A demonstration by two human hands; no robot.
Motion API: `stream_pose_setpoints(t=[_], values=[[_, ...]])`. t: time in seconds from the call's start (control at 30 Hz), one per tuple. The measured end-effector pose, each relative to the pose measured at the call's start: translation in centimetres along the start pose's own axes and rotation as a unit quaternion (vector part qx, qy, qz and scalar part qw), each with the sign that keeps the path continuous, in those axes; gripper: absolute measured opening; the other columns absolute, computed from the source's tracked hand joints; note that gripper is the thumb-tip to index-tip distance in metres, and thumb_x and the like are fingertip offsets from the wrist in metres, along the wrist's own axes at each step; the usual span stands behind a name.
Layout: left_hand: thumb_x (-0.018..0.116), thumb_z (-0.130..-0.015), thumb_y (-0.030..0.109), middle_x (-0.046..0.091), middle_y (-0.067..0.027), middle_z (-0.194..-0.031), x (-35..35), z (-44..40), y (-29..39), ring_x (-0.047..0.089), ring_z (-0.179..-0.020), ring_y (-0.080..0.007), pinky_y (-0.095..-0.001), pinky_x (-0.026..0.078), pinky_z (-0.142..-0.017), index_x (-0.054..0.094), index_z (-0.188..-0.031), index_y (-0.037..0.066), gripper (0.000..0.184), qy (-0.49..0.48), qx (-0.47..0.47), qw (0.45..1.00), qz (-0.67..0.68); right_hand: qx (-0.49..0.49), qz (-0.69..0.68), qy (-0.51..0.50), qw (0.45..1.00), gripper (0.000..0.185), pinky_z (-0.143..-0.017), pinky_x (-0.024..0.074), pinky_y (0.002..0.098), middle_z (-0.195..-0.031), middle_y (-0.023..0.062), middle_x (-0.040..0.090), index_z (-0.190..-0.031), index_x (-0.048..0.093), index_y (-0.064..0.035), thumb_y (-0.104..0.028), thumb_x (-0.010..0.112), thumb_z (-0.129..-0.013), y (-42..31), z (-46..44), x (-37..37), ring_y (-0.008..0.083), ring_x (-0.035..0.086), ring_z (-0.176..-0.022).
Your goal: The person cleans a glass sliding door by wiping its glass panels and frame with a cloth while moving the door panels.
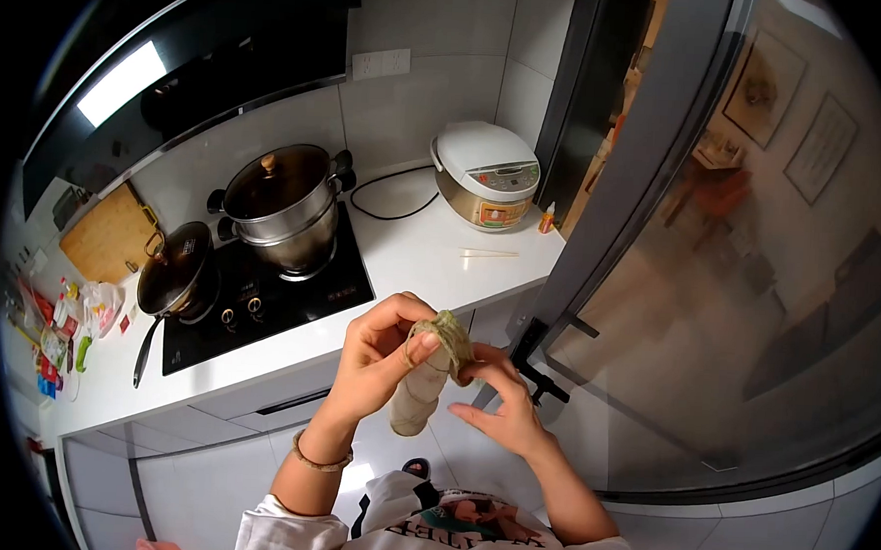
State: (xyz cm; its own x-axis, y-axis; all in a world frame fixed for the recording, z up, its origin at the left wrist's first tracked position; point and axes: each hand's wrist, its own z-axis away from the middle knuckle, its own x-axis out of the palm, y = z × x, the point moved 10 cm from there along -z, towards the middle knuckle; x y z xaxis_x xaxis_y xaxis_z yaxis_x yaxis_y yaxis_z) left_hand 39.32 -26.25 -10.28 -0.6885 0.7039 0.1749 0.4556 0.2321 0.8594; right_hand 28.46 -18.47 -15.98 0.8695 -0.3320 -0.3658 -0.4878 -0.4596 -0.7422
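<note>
In front of my body, a pale, long roll hangs slightly tilted, with a creased green leaf-like wrapping bunched round its upper end. What the roll is made of I cannot make out. My left hand is closed round the top part, its thumb pressed on the front. On the other side, my right hand has its bent fingers on the edge of the wrapping, while its thumb sticks out apart below. Some right fingertips are hidden behind the wrapping.
Beyond my hands is a white counter with a rice cooker, chopsticks and a small bottle. A steamer pot and a lidded pan sit on the black hob. A glass door stands at right.
</note>
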Motion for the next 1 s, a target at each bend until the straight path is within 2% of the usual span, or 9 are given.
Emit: stream_pose_setpoints(t=[0.33, 0.47, 0.57, 0.6, 0.67, 0.73, 0.77, 0.87, 1.0], values=[[0.055, -0.088, 0.019, 0.046, 0.0020, -0.070, -4.3, 0.9, -0.2, 0.038, -0.063, -0.0038, -0.0181, 0.033, -0.056, 0.051, -0.088, 0.002, 0.018, 0.099, -0.012, 0.975, -0.201, 0.117, -0.219, 0.123, 0.961, 0.013, -0.063, 0.0387, 0.0196, -0.080, 0.0004, 0.050, -0.090, 0.046, -0.0019, 0.005, 0.052, -0.081, 1.7, -2.1, -6.5, 0.0027, 0.045, -0.072], [0.053, -0.089, 0.019, 0.042, 0.0055, -0.066, -3.2, -1.1, 3.7, 0.035, -0.057, -0.0036, -0.0184, 0.030, -0.051, 0.046, -0.092, 0.004, 0.017, 0.135, 0.064, 0.987, -0.065, 0.058, -0.391, 0.081, 0.915, 0.034, -0.075, 0.0431, 0.0282, -0.100, 0.0099, 0.052, -0.107, 0.042, -0.0010, -0.010, 0.059, -0.079, -2.8, -6.3, -7.2, 0.0144, 0.051, -0.089], [0.045, -0.091, 0.031, 0.051, -0.0021, -0.096, -4.6, -0.2, -1.8, 0.048, -0.087, -0.0089, -0.0260, 0.042, -0.073, 0.044, -0.111, 0.007, 0.031, 0.177, -0.094, 0.973, 0.115, 0.174, -0.459, -0.032, 0.871, 0.085, -0.097, 0.0349, 0.0407, -0.128, 0.0136, 0.039, -0.130, 0.027, 0.0014, -0.030, 0.071, -0.065, 3.6, -1.1, -2.2, 0.0238, 0.040, -0.119], [0.042, -0.091, 0.039, 0.052, -0.0052, -0.111, -4.2, 1.7, -5.4, 0.049, -0.100, -0.0119, -0.0302, 0.043, -0.082, 0.042, -0.121, 0.008, 0.043, 0.175, -0.182, 0.951, 0.181, 0.213, -0.457, -0.044, 0.862, 0.080, -0.095, 0.0374, 0.0379, -0.126, 0.0120, 0.044, -0.129, 0.030, 0.0031, -0.021, 0.073, -0.065, 4.2, 1.4, 0.1, 0.0214, 0.044, -0.114], [0.037, -0.086, 0.057, 0.042, -0.0079, -0.129, -3.1, 8.4, -13.1, 0.040, -0.119, -0.0219, -0.0373, 0.037, -0.095, 0.035, -0.130, 0.012, 0.064, 0.130, -0.370, 0.887, 0.242, 0.357, -0.374, -0.082, 0.852, 0.034, -0.080, 0.0437, 0.0258, -0.103, 0.0066, 0.059, -0.111, 0.053, 0.0025, -0.011, 0.061, -0.081, 7.8, 7.5, 3.6, 0.0118, 0.055, -0.092], [0.038, -0.077, 0.069, 0.048, -0.0105, -0.124, -1.5, 15.1, -16.3, 0.046, -0.114, -0.0249, -0.0409, 0.039, -0.093, 0.041, -0.126, 0.006, 0.080, 0.088, -0.507, 0.826, 0.232, 0.406, -0.398, -0.029, 0.822, 0.028, -0.077, 0.0444, 0.0252, -0.102, 0.0058, 0.059, -0.109, 0.054, 0.0035, -0.012, 0.056, -0.085, 11.1, 11.2, 5.4, 0.0110, 0.055, -0.090], [0.037, -0.080, 0.065, 0.052, -0.0122, -0.119, -1.5, 18.2, -18.0, 0.051, -0.109, -0.0266, -0.0421, 0.041, -0.092, 0.044, -0.123, 0.001, 0.077, 0.096, -0.548, 0.792, 0.250, 0.404, -0.398, -0.027, 0.824, 0.028, -0.077, 0.0444, 0.0252, -0.102, 0.0058, 0.059, -0.109, 0.054, 0.0035, -0.012, 0.056, -0.085, 11.2, 11.5, 5.3, 0.0110, 0.055, -0.090], [0.062, -0.082, 0.021, 0.060, -0.0163, -0.099, -1.6, 20.8, -20.7, 0.062, -0.087, -0.0208, -0.0323, 0.052, -0.075, 0.047, -0.114, -0.005, 0.044, 0.161, -0.529, 0.784, 0.282, 0.493, -0.384, -0.056, 0.779, 0.027, -0.077, 0.0459, 0.0265, -0.098, 0.0062, 0.060, -0.109, 0.054, 0.0038, -0.013, 0.053, -0.087, 12.4, 13.8, 6.0, 0.0125, 0.056, -0.090], [0.065, -0.077, 0.005, 0.062, -0.0150, -0.091, -2.8, 18.1, -20.7, 0.061, -0.078, -0.0169, -0.0292, 0.051, -0.067, 0.048, -0.113, -0.004, 0.041, 0.122, -0.486, 0.857, 0.118, 0.443, -0.217, -0.061, 0.868, 0.029, -0.070, 0.0457, 0.0241, -0.093, 0.0097, 0.059, -0.109, 0.044, 0.0022, -0.009, 0.056, -0.086, 13.5, 11.8, 3.7, 0.0135, 0.057, -0.083]])
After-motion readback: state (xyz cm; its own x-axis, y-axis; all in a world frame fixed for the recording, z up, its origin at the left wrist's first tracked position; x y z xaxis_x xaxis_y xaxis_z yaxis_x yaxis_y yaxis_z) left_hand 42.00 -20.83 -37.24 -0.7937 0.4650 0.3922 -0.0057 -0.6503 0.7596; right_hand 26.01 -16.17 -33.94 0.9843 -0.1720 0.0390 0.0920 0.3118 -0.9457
